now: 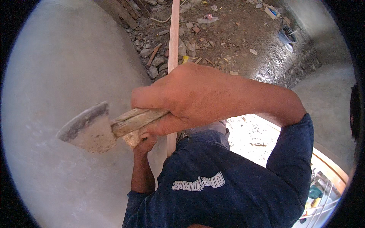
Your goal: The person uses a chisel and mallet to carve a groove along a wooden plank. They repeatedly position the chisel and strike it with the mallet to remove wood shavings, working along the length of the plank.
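Note:
My right hand (182,95) is wrapped around the worn wooden handle of a trowel (91,129). Its broad metal blade points left and has pale, dried-looking material on its lower part. The blade is in front of a smooth grey plastered wall (68,68); whether it touches the wall I cannot tell. Lower and further back, my left hand (145,143) is closed on a yellowish, rough-textured piece (132,139), partly hidden behind the trowel handle. I cannot make out exactly what that piece is.
A long wooden plank (173,41) runs away from me past my right hand. Stones and broken rubble (154,57) lie along the wall's foot on the dirt floor. A bucket (286,36) and a small open box (272,12) are at the far right, near another grey wall (329,91).

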Tool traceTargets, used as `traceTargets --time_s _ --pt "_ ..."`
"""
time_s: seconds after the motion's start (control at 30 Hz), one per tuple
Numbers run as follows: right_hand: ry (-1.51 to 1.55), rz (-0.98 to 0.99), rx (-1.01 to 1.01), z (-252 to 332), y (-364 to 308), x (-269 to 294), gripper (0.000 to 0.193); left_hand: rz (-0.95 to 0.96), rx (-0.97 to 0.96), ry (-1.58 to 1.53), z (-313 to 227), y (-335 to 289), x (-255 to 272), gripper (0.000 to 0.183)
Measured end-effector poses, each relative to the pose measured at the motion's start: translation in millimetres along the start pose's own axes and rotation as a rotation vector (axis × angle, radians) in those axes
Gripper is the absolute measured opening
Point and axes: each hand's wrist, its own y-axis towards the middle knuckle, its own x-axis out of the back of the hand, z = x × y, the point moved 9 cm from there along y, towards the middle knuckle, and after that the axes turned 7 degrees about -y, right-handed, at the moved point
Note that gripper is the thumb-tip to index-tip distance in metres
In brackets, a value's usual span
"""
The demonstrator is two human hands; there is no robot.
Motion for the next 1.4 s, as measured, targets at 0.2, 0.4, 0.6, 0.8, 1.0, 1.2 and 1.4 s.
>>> traceTargets --time_s 0.2,0.4,0.6,0.8,1.0,1.2,1.4 --pt "-0.22 0.152 0.012 2 0 -12 0.032 -0.088 0.176 -0.343 -28 17 -15 0.046" --pt "-0.073 0.06 -0.126 -18 -2 2 0.034 0.111 0.092 -0.278 -40 37 -34 0.025" --pt "-0.036 -0.023 -0.138 -24 -9 7 0.035 0.12 -0.221 -0.488 -85 41 -40 0.024" --pt "-0.013 -0.057 -0.16 -33 -12 9 0.033 0.028 -0.143 -0.583 -76 53 -37 0.029" --pt "-0.019 -0.05 -0.175 -37 -15 7 0.032 0.043 -0.157 -0.611 -75 63 -36 0.031" --pt "0.11 -0.068 -0.146 -26 -16 14 0.034 -0.033 -0.021 -0.409 -38 42 -21 0.04" --pt "-0.206 0.081 0.006 -5 -9 0 0.034 -0.084 0.005 -0.238 -1 16 3 0.057"
